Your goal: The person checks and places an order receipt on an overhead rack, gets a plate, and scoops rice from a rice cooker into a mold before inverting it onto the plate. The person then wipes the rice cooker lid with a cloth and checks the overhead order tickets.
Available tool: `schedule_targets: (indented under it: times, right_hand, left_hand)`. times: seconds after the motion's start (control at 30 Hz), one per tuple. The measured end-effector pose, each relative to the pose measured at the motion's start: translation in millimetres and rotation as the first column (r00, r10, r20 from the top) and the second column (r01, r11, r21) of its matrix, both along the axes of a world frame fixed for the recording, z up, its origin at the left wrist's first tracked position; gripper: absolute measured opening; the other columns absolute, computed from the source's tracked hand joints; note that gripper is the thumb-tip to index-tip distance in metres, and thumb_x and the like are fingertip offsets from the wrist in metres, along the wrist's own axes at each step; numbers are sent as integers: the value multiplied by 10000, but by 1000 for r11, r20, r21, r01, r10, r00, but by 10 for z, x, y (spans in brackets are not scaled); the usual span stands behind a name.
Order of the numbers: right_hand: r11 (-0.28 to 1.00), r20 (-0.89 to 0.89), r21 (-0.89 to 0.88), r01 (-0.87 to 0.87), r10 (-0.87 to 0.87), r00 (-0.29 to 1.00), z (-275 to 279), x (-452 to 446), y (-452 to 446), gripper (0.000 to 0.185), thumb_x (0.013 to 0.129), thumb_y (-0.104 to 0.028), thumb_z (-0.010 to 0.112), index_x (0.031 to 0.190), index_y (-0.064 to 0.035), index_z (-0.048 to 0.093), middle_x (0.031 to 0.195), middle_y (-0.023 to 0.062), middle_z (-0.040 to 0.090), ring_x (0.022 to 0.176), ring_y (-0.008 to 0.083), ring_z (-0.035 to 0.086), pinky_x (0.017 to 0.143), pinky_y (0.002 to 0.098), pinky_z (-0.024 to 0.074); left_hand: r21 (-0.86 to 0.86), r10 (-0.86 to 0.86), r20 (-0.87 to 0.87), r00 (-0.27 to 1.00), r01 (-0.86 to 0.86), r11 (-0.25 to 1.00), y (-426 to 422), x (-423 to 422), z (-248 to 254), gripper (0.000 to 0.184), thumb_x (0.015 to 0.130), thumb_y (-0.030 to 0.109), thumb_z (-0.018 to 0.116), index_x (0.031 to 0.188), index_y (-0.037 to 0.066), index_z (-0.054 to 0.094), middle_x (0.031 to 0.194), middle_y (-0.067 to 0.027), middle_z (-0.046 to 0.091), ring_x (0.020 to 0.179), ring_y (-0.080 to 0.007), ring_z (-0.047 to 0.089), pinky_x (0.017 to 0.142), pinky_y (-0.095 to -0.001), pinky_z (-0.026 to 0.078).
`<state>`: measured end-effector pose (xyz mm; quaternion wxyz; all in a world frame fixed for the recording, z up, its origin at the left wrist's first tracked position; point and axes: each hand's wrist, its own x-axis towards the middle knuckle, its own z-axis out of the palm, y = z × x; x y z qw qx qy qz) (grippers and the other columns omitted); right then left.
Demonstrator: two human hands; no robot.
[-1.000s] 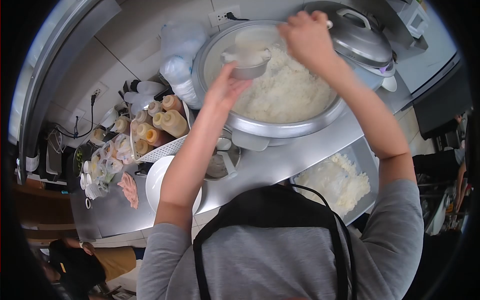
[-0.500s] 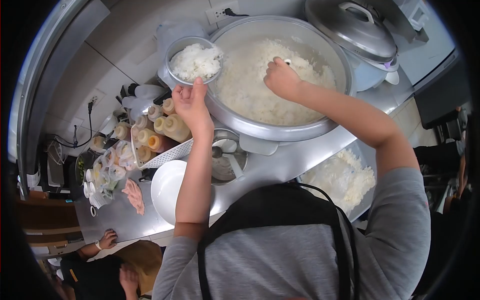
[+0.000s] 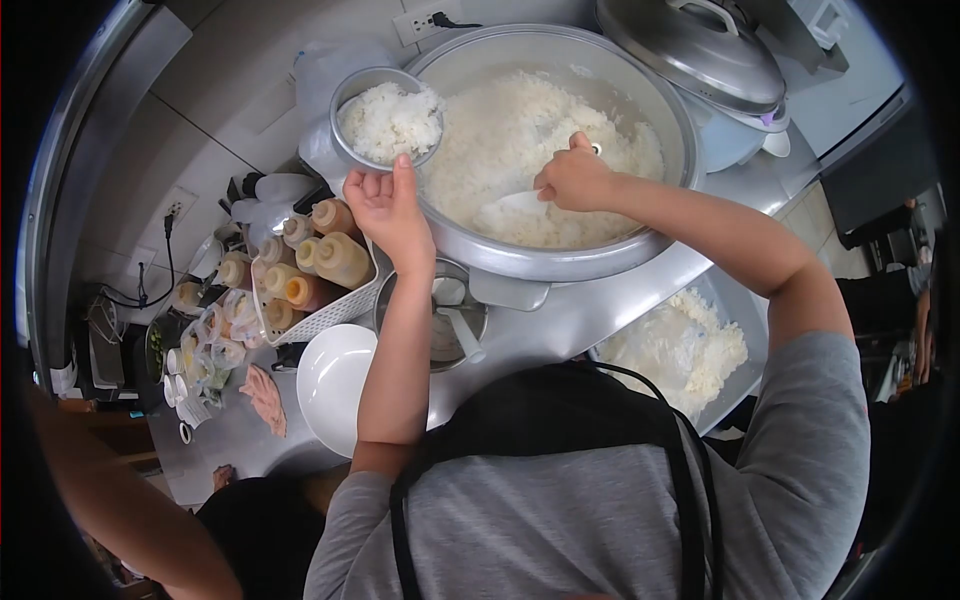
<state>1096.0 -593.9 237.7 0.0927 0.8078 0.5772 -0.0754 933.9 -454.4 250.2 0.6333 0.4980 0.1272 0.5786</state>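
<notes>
Metal bowl (image 3: 345,142) heaped w/ white rice (image 3: 392,120) is up in the L hand (image 3: 388,212), thumb at the near rim, other fingers curled below it; it's held just beside the L edge of the big rice pot (image 3: 575,264), overlapping its rim in view. R hand (image 3: 578,180) is over the pot, closed round a white rice paddle (image 3: 515,206), handle end poking out past the fist, blade down at the pot rice (image 3: 520,112).

Behind, top R: domed metal lid (image 3: 695,55) w/ a loop handle, sitting atop a pale blue tub (image 3: 727,138). Clear plastic bag (image 3: 322,135) behind the bowl.

L side of the steel counter (image 3: 520,335): white perforated basket (image 3: 322,318) of squeeze bottles (image 3: 341,260), bagged items (image 3: 215,330), pink cloth (image 3: 263,400), white dish (image 3: 332,385) partly hidden by the L forearm. Btwn forearm & pot, a small metal pan (image 3: 384,300) w/ white-handled utensil (image 3: 462,335) in it. Lower R, below counter edge: tray (image 3: 752,310) w/ more rice, partly under clear plastic. Co-worker's arm (image 3: 140,490) at lower L, well apart from both hands.
</notes>
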Motion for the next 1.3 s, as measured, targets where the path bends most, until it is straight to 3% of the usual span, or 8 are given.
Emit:
schedule_targets:
  times: [0.23,0.43,0.7,0.93,1.13,1.2,1.23,1.3]
  right_hand:
    - [998,-138,66,-17,26,990,13,-103,28,119,776,-234,564,800,-174,664,632,49,580,719,189,534,786,370,247]
    - [997,15,-10,-79,79,997,200,-161,-213,118,785,-238,561,796,-173,659,653,35,593,732,172,521,776,366,247]
    - [980,-171,175,98,-68,983,465,20,-890,158,774,-231,538,859,-177,660,729,52,623,773,175,543,831,345,236]
    - [966,-240,160,204,-163,957,795,334,-1167,226,760,-277,546,923,-169,658,746,41,632,807,189,560,872,335,229]
    - [937,-25,214,274,-276,961,1411,501,-921,187,752,-235,556,873,-141,663,795,61,629,773,209,565,833,341,284]
    - [914,301,350,207,-319,899,1528,440,-765,163,739,-214,557,806,-95,646,795,53,618,749,222,577,795,355,335]
    - [914,305,349,206,-319,897,1485,407,-699,163,739,-214,557,806,-95,646,795,53,618,749,222,577,795,355,335]
    - [945,693,317,-85,-170,701,1284,376,-554,111,725,-160,547,756,-72,605,787,69,605,712,236,582,717,336,393]
  left_hand:
    - [59,33,-30,999,-31,998,-1,-4,-8,383,809,21,564,1094,-63,321,1057,-162,497,944,-163,508,813,-264,412]
    - [66,51,-44,998,-48,997,24,20,-28,384,813,42,571,1094,-58,327,1070,-155,507,958,-159,506,807,-268,425]
    - [40,52,-52,997,-50,998,85,28,-31,390,795,29,588,1079,-64,336,1031,-159,514,940,-169,518,809,-266,423]
    - [-186,-219,-198,955,183,965,117,14,158,424,774,115,638,1065,-51,378,995,-140,548,907,-171,539,790,-288,461]
    - [-246,-444,-445,778,370,896,-264,277,289,441,751,173,661,1044,-64,433,960,-138,557,864,-191,560,758,-297,480]
    - [-280,-489,-493,719,401,872,-411,411,272,443,755,192,652,1042,-74,445,961,-142,554,861,-200,565,750,-301,485]
    - [-387,-607,-431,668,471,793,-452,497,242,449,761,204,635,1047,-85,446,967,-148,549,861,-213,567,753,-307,486]
    - [-481,-710,-349,612,533,696,-516,674,184,456,766,215,619,1052,-97,447,972,-154,544,861,-225,570,755,-313,486]
